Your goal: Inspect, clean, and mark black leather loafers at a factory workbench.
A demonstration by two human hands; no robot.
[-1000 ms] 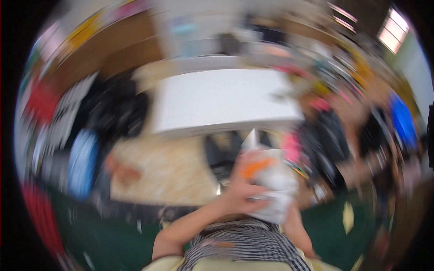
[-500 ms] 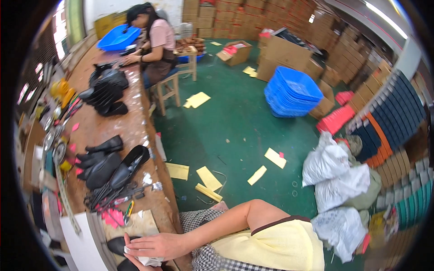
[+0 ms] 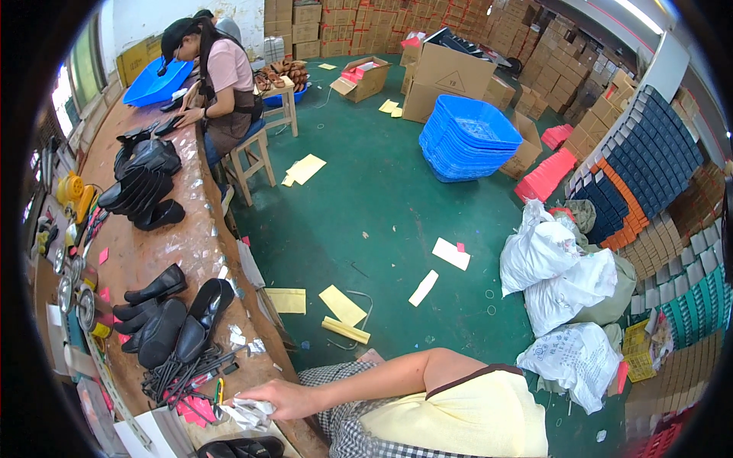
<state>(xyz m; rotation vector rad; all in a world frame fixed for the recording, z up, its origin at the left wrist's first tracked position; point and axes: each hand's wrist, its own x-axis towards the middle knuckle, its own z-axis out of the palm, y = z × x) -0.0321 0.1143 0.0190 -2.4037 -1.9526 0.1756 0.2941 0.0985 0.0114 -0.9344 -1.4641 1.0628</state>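
My right hand (image 3: 279,398) reaches over the bench from the lower right, its fingers closed on a crumpled white cloth or tissue (image 3: 248,414). Just below that lies a black shoe (image 3: 243,447), partly cut off by the lower edge; the hand is apart from it. A yellow-green cutter or pen (image 3: 220,392) rests close to my fingertips, beside pink paper scraps (image 3: 197,411). My left hand is out of view. Further up the bench are several black shoes (image 3: 162,332) and a tangle of dark straps (image 3: 179,378).
A wooden workbench (image 3: 217,252) runs along the left, with more black shoes (image 3: 145,187). A co-worker (image 3: 229,80) sits at its far end near a blue basin (image 3: 156,82). Stacked blue baskets (image 3: 466,141), white sacks (image 3: 569,305) and cartons (image 3: 450,80) stand on the green floor.
My right hand has moved away from the shoe, up the bench, with the white wad in it. My left hand has left the view. The view has shifted slightly.
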